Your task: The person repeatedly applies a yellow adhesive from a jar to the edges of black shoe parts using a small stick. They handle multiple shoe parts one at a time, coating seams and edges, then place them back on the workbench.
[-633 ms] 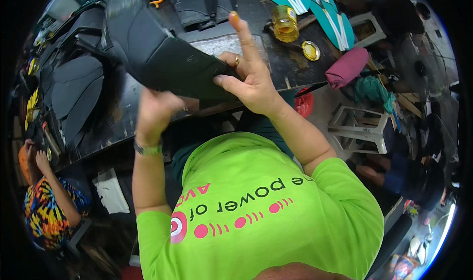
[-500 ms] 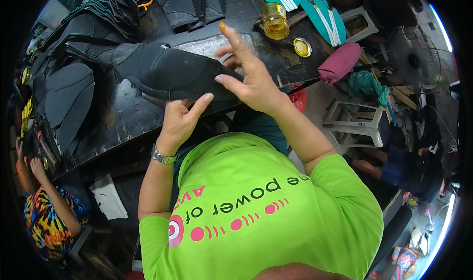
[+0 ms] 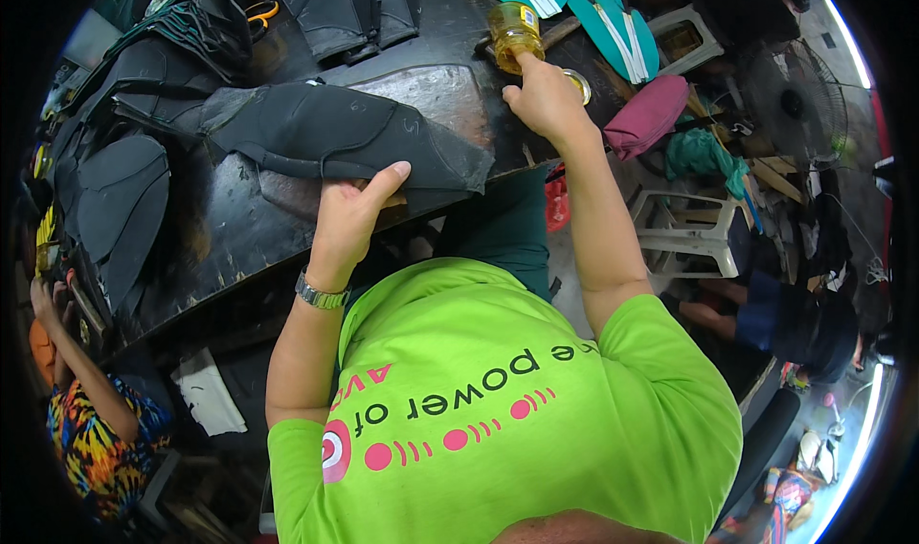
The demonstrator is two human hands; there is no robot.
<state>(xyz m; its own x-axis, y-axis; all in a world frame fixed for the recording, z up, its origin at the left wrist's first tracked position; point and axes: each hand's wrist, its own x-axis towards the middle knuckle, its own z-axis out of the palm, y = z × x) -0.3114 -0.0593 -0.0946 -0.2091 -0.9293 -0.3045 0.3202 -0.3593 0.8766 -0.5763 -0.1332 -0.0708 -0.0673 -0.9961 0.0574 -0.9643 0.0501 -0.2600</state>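
Note:
A long, dark, seamed fabric piece point(image 3: 325, 128) lies along the near edge of the black table. My left hand point(image 3: 347, 214) grips its near edge, thumb on top and fingers hidden underneath. My right hand point(image 3: 555, 104) is off the fabric, its index finger stuck into the mouth of a glass jar point(image 3: 517, 27) of yellow paste. The thumb of that hand stands apart; its other fingers are partly hidden, and nothing appears held. Partly covered by the right wrist, the jar's lid point(image 3: 580, 87) lies on the table. A shiny flat slab point(image 3: 436, 94) shows behind the fabric.
More dark fabric pieces point(image 3: 124, 185) lie at the left, with others point(image 3: 335, 13) at the back. Orange-handled scissors point(image 3: 262, 14) and teal pieces point(image 3: 617, 32) are on the table. Right of it stand a stool point(image 3: 684, 233) and a fan point(image 3: 790, 99). Another person's arm point(image 3: 96, 372) is at the left.
My right hand has left the fabric piece and moved up and right to the jar, its paste-tipped index finger now inside. My left hand keeps its grip; the fabric's right end lies flatter.

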